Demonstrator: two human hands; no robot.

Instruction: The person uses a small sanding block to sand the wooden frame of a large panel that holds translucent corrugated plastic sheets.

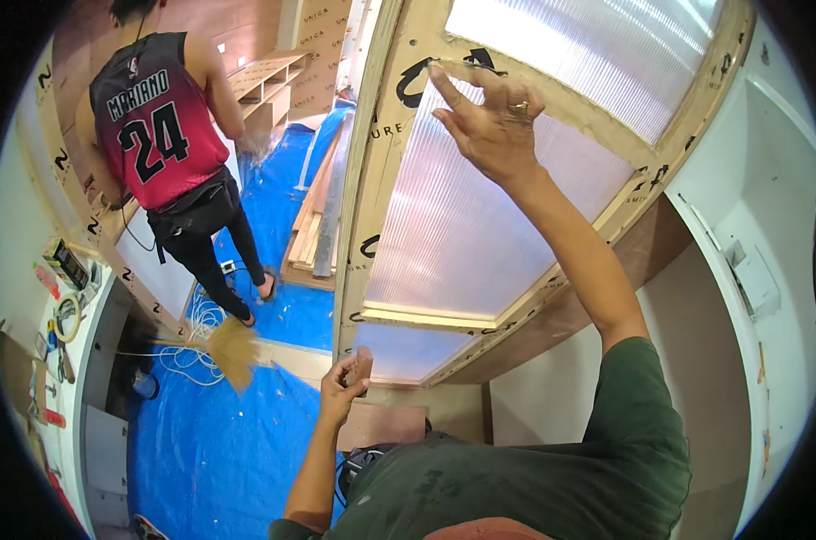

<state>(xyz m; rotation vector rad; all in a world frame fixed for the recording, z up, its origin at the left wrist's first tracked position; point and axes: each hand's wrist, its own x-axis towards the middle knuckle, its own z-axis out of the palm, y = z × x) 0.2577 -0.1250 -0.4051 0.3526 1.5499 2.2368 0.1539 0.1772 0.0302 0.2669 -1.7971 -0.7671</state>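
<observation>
Wooden door frame (378, 162) with black markings, right hand (485, 119) on crossbar (588, 110)

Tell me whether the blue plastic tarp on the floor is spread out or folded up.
Spread out. The blue plastic tarp lies flat across the floor, running under the stacked wooden boards and a standing person's feet.

A bright blue tarpaulin (219, 441) covers the floor. The door frame (376, 153) is pale raw wood with black markings, its panels (480, 216) ribbed, milky translucent white. A gold ring shows on the right hand (489, 121). The wearer's sleeve (642, 423) is dark green. The other person's jersey (156, 126) is deep red and black; the broom (232, 346) is straw-yellow.
</observation>
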